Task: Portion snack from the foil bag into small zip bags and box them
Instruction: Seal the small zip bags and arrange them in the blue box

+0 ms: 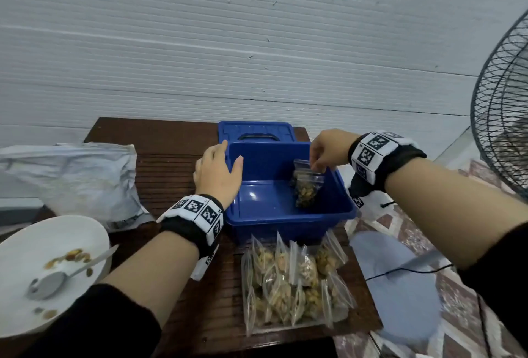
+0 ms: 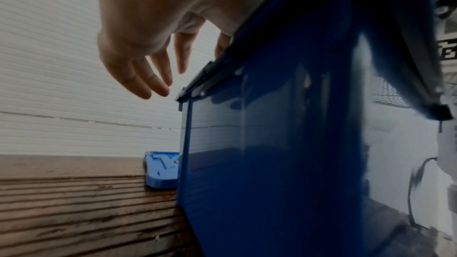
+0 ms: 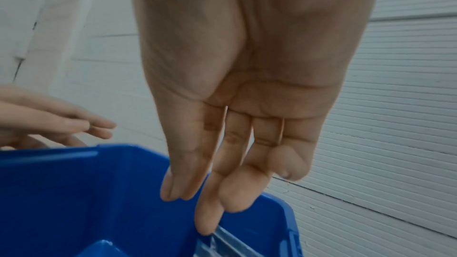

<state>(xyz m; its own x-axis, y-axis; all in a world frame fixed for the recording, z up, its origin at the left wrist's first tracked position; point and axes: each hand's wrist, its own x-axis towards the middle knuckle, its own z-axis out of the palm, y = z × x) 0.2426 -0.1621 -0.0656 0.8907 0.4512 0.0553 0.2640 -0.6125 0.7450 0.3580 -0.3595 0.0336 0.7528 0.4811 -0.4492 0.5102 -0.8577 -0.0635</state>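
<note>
Below the right hand (image 1: 328, 151), whose fingers (image 3: 205, 216) pinch the first filled zip bag (image 1: 307, 186) into the blue box (image 1: 285, 217), the other bags (image 1: 297, 280) lie unboxed while the left hand (image 1: 217, 174) rests spread on the rim.

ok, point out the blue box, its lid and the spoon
blue box (image 1: 288, 219): head view, near front wall.
lid (image 1: 257, 130): head view, top face above the handle.
spoon (image 1: 47, 286): head view, on its bowl.
</note>
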